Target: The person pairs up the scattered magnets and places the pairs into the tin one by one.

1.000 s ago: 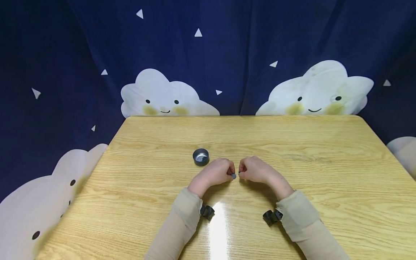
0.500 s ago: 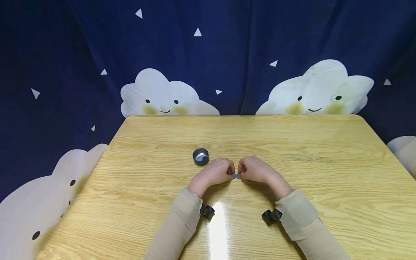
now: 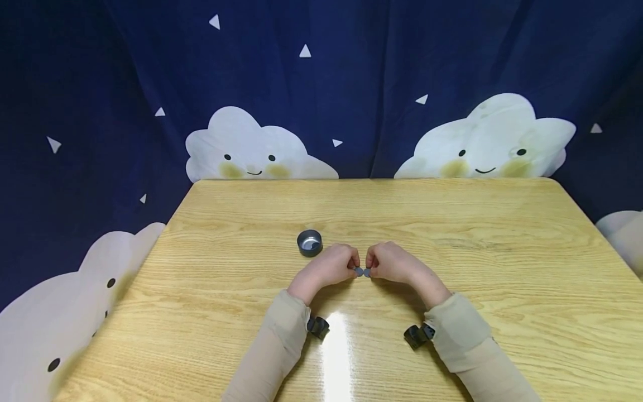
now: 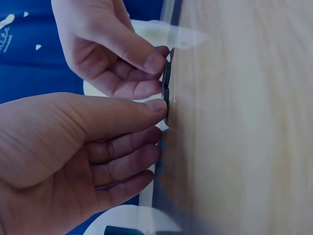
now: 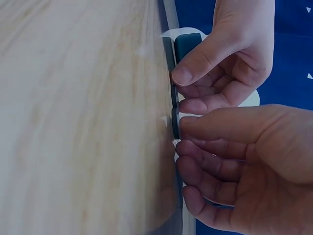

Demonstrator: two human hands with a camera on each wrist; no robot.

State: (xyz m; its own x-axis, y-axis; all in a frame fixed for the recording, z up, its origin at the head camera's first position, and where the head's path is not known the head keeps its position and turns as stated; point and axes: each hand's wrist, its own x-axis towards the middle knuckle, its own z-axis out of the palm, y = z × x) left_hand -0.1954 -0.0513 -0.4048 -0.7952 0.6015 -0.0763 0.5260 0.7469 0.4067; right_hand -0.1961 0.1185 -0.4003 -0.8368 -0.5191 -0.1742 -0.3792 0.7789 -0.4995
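Two small flat grey discs sit edge to edge, low over the wooden table, between my hands. My left hand [image 3: 334, 265] has its thumb and fingertips at the left disc [image 3: 359, 271], pinching its edge. From the other side, my right hand [image 3: 397, 262] pinches the right disc [image 3: 367, 272] with thumb and fingertips. In the left wrist view, the discs appear edge-on as thin dark slivers, and the left thumb [image 4: 155, 105] presses on the nearer one. The right wrist view has the right thumb [image 5: 190, 126] against its own disc [image 5: 175, 122].
A round dark bowl [image 3: 301, 249] with a silvery inside and something dark in it stands just beyond my left hand, on the table [image 3: 452, 223]. Black wrist cameras hang under both sleeves. A dark blue curtain [image 3: 351, 84] with clouds stands behind the table.
My right hand has moved slightly left towards the left hand. Its disc, barely showing a second ago, now lies flat beside the left disc. The left hand has hardly moved.
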